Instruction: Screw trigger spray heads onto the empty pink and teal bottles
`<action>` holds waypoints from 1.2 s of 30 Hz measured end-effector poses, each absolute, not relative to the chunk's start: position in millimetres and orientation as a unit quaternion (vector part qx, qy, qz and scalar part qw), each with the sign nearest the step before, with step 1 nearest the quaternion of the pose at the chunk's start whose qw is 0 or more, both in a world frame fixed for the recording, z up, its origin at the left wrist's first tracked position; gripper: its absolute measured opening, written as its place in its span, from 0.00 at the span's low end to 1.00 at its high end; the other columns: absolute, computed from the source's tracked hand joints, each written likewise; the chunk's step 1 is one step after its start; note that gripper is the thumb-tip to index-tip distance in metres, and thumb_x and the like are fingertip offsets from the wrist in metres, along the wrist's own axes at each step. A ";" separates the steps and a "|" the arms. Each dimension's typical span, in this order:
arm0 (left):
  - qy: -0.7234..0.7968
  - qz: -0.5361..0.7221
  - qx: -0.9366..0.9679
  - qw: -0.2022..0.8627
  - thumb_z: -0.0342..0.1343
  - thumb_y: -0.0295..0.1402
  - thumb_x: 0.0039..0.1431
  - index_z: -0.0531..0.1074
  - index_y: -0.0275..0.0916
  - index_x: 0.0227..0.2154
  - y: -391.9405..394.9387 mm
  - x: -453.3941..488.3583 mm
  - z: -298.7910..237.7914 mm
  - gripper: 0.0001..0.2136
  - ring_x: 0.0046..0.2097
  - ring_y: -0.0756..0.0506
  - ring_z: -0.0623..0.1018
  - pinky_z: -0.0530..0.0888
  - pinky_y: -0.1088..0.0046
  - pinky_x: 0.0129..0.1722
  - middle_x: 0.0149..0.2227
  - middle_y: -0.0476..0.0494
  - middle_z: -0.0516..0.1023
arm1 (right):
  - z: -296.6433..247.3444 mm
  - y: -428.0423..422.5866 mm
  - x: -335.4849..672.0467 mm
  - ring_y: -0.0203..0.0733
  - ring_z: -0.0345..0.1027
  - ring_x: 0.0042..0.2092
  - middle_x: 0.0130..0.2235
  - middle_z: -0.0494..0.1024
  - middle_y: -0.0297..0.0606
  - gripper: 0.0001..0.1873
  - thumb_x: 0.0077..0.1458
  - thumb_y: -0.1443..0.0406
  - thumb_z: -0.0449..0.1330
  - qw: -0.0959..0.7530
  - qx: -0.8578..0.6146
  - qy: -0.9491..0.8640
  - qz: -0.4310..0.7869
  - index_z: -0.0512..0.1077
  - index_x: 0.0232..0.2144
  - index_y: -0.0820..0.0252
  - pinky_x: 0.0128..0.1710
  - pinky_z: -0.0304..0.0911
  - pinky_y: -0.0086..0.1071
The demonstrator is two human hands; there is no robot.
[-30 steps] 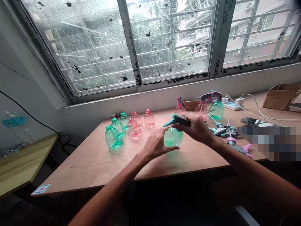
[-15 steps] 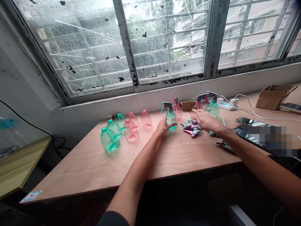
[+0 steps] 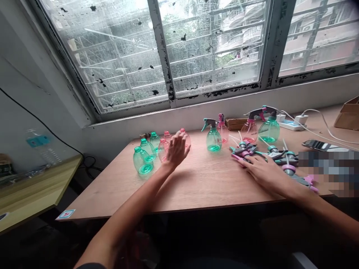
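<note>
My left hand [image 3: 177, 149] reaches over the bare pink bottles with its fingers stretched out and nothing visible in it. It partly hides a pink bottle [image 3: 163, 149] and another pink bottle [image 3: 187, 139] behind the fingers. My right hand [image 3: 262, 170] lies low over a pile of pink, grey and teal spray heads [image 3: 244, 148], fingers extended and apparently touching them. Between the hands, farther back, a green spray bottle [image 3: 214, 140] stands upright with its head on. Several open green bottles [image 3: 143, 162] stand left of my left hand.
Capped pink [image 3: 249, 130] and green spray bottles [image 3: 269, 130] stand at the back right. Behind them are a power strip [image 3: 291, 124] with white cables and a cardboard box [image 3: 347, 116]. A phone [image 3: 322, 145] lies at the right. The table's front edge [image 3: 196, 209] runs below my arms.
My left hand has left the green spray bottle and moved left to the pink bottles. My right hand has come down and nearer onto the spray heads. The view has shifted left.
</note>
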State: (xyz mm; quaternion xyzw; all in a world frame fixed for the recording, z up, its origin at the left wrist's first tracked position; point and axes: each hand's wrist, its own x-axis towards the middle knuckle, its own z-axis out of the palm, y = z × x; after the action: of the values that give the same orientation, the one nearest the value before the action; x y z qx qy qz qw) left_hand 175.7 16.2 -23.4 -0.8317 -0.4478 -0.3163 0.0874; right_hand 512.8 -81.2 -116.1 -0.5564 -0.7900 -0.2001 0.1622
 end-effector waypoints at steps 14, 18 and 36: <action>-0.549 -0.390 -0.737 0.059 0.65 0.37 0.56 0.50 0.36 0.64 -18.6 129.3 -35.0 0.38 0.64 0.31 0.67 0.65 0.51 0.61 0.62 0.26 0.65 | -119.4 -109.0 502.6 0.61 0.65 0.61 0.61 0.71 0.49 0.25 0.66 0.51 0.49 0.261 -0.568 -0.777 -0.075 0.71 0.57 0.55 0.56 0.64 0.51; -0.518 -0.383 -0.765 0.002 0.62 0.45 0.58 0.54 0.39 0.62 -67.9 131.0 -49.5 0.34 0.59 0.35 0.73 0.72 0.57 0.56 0.56 0.32 0.71 | -100.6 -90.9 504.4 0.62 0.72 0.52 0.51 0.79 0.51 0.23 0.63 0.52 0.52 0.295 -0.590 -0.752 -0.026 0.73 0.52 0.59 0.49 0.67 0.49; -0.448 -0.475 -0.668 -0.357 0.71 0.42 0.47 0.52 0.48 0.62 -122.2 132.3 -60.3 0.43 0.56 0.38 0.72 0.75 0.59 0.50 0.58 0.37 0.68 | -54.8 -96.2 484.0 0.38 0.70 0.26 0.28 0.75 0.32 0.21 0.46 0.47 0.71 0.708 -0.446 -0.377 0.396 0.72 0.31 0.54 0.21 0.71 0.30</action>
State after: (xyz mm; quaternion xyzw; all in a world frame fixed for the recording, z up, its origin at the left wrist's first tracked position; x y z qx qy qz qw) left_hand 132.3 -122.2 -60.3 -0.6677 -0.4478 -0.4755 -0.3571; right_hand 484.0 -96.2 -54.8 -0.4465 -0.3773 0.3965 0.7079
